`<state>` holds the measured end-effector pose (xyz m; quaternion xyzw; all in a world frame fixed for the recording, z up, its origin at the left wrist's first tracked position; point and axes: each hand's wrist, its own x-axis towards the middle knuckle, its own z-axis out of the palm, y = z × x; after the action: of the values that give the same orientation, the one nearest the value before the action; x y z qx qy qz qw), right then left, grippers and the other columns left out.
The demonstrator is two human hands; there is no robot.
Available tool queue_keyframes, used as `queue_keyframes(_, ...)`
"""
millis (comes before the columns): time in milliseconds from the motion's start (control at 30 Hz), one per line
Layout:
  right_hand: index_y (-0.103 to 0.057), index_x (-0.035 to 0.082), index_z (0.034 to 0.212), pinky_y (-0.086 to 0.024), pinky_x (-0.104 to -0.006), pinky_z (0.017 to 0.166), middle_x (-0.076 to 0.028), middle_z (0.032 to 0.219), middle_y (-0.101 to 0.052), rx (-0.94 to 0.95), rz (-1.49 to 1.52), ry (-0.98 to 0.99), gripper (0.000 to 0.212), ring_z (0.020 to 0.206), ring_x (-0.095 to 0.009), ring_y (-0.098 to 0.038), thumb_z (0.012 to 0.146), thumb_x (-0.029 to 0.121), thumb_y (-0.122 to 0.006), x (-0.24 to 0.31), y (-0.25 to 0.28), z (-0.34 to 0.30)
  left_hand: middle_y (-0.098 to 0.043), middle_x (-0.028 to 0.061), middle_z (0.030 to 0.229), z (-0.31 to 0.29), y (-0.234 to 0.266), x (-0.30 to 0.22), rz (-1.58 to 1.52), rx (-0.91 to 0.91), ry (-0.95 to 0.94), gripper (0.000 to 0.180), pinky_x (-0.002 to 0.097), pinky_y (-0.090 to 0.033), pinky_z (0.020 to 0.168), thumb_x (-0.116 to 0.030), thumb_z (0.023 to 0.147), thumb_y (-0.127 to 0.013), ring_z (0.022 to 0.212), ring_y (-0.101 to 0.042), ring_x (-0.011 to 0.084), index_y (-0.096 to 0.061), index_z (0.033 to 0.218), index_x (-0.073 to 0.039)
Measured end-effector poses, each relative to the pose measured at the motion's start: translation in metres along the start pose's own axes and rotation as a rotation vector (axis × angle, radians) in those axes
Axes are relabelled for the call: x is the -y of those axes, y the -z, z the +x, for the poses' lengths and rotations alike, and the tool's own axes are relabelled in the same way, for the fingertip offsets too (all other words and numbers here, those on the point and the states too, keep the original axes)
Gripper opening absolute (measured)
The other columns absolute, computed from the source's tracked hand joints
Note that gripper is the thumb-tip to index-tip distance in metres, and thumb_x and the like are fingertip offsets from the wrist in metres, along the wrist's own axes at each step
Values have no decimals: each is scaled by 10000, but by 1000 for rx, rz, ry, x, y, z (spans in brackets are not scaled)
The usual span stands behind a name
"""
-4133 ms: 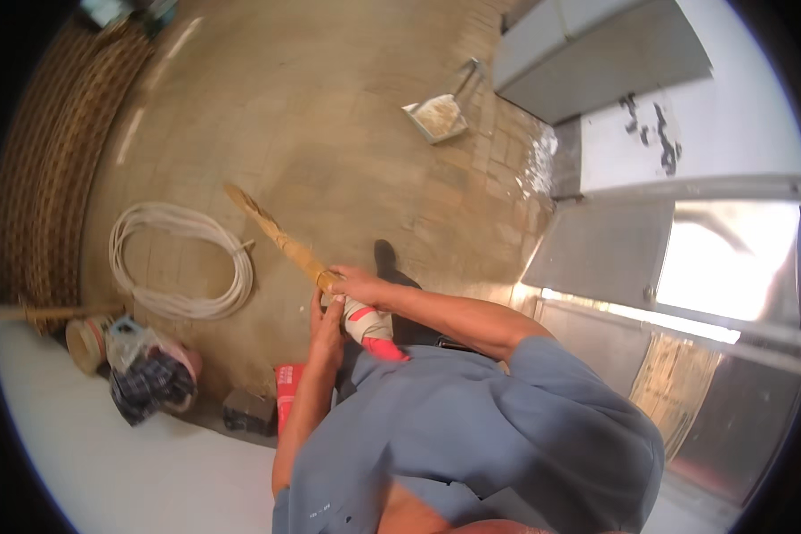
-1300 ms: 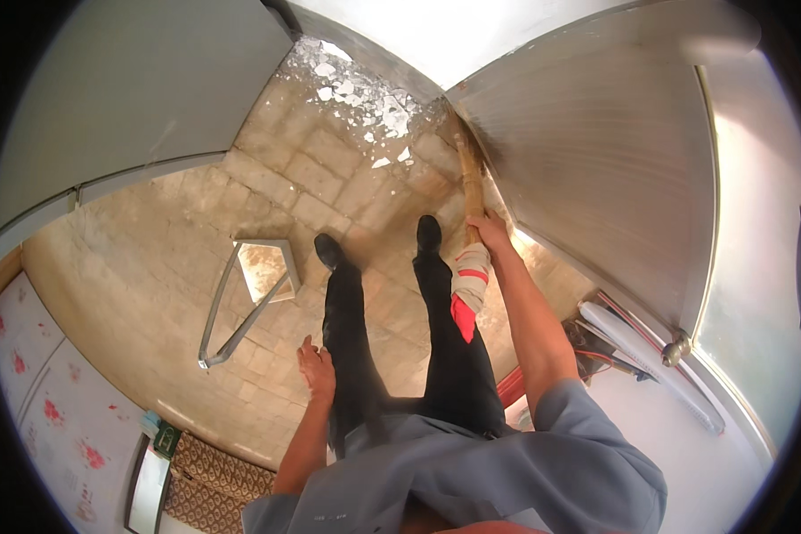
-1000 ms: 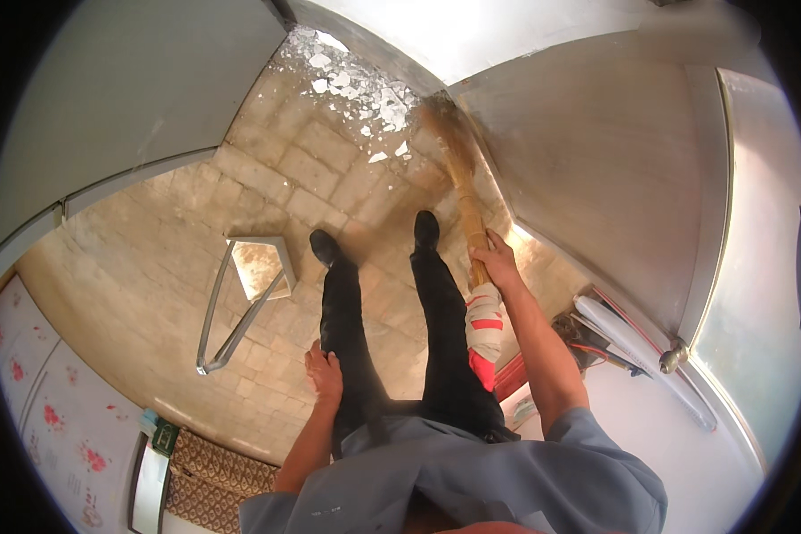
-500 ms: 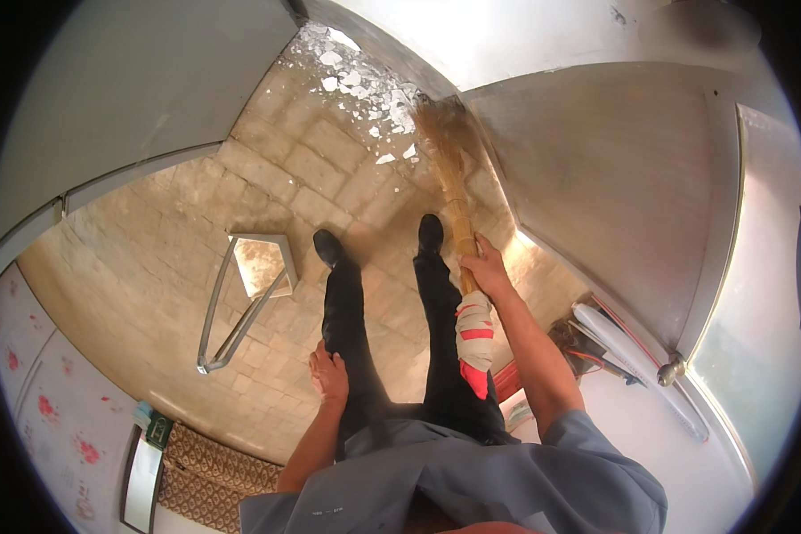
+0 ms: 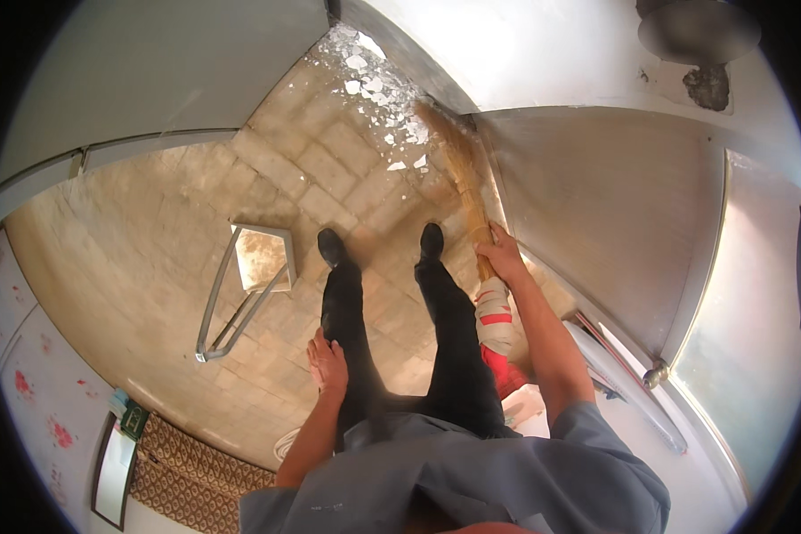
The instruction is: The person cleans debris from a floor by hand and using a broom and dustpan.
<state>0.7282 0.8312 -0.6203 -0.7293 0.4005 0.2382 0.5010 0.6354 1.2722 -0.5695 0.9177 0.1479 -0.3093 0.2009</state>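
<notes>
My right hand (image 5: 502, 253) is wrapped round the handle of a straw broom (image 5: 463, 169), just above its cloth-bound grip with red and pale wrapping. The broom's bristles rest on the floor near the wall corner, beside a scatter of white broken flakes (image 5: 374, 86). My left hand (image 5: 327, 361) rests against my left thigh, holding nothing, its fingers extended. To the left of my feet, a dustpan (image 5: 263, 258) with a long metal frame handle lies on the brick floor (image 5: 178, 205).
A grey panel (image 5: 169, 71) bounds the far left. On the right stand a wall panel (image 5: 605, 205) and a door with a round knob (image 5: 656, 374). A patterned brown cloth (image 5: 187, 454) and a flowered surface (image 5: 36, 374) lie at the lower left.
My right hand and the broom handle have shifted slightly right, while the bristles stay near the white flakes. My left hand remains at my thigh. The whole view has turned a little.
</notes>
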Motion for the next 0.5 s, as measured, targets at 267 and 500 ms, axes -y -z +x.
queue_keyframes(267,-503,-62,1389,-527,-334,846,-159,1101,-681,111,-159,31,696,975,-225,-653,775,174,-731,31,-9,76,-594,172,1031,8,-4,1,-72,-36,73,487,481,-451,916,-89,900,-609,1029,-555,368,-494,1369,-23)
queue_keyframes(500,-416,-92,1465,-503,-322,925,-189,1220,-654,107,-36,58,812,1064,-227,-642,782,196,-747,20,20,45,-599,187,1047,-13,-36,-26,-24,-42,126,496,492,-435,938,-102,898,-597,1022,-548,386,-484,1374,-24)
